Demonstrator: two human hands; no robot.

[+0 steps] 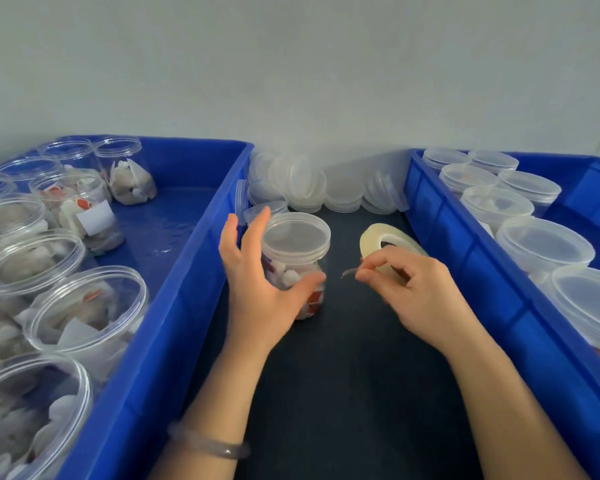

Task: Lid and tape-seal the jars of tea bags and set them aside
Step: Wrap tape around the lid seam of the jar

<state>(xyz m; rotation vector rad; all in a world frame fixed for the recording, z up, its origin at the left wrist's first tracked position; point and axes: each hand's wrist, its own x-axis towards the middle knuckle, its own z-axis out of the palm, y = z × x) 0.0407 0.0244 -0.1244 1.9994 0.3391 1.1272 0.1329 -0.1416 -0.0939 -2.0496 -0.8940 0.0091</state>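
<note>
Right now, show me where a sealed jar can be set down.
Free: the dark mat between the bins, nearer than the lidded jar; bare floor of the left bin beside its right wall. Crowded: loose lids behind; the right bin, lined with capped jars.
</note>
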